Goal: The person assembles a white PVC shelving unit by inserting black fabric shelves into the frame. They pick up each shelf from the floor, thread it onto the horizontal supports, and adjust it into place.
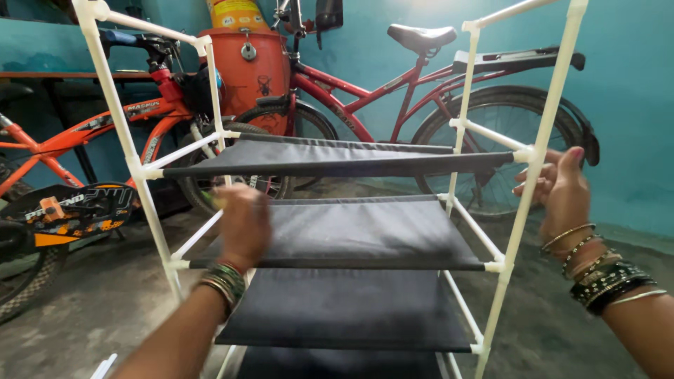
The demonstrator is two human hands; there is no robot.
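A rack of white plastic tubes (131, 156) with dark fabric shelves (351, 231) stands right in front of me. My left hand (242, 223), blurred by motion, hovers over the front left of the middle shelf; whether it holds anything is unclear. My right hand (562, 186) rests against the front right upright tube (531, 184) near a connector, its fingers curled toward the tube. Both wrists carry several bangles.
A red bicycle (393, 91) leans on the teal wall behind the rack. An orange bicycle (84, 133) stands at the left. An orange barrel (246, 70) sits between them. The floor (105, 302) is bare concrete.
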